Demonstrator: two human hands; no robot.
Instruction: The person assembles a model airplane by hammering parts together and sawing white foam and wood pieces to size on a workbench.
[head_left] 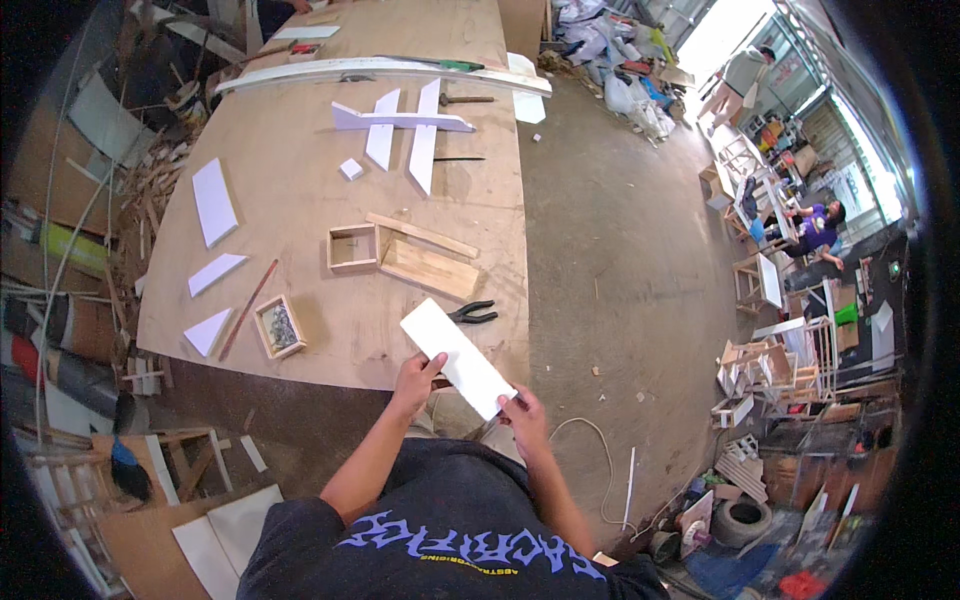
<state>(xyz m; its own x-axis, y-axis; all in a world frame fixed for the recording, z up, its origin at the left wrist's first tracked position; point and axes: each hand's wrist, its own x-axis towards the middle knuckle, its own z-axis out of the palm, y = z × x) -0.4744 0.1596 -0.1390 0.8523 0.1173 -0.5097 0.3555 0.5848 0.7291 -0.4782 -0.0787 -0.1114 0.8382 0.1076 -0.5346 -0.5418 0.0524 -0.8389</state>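
Observation:
A white rectangular board (455, 355) is held between my two hands, tilted over the table's near right corner. My left hand (416, 384) grips its left edge, thumb on top. At the lower right end, my right hand (522, 415) closes on the board. Black-handled pliers (474, 312) lie just beyond it, partly hidden by the board. Farther up are an open wooden box (353, 248) and loose wooden boards (432, 268). To the left sits a small wooden box (280, 327) with small metal pieces in it, probably nails or screws.
The plywood table (300, 190) also carries white cut pieces (214, 203), a thin reddish stick (247, 310), a hammer (468, 99) and a long white strip (350, 68). A cable (606, 460) lies on the floor at right. Two people are in the background, near wooden frames (775, 365).

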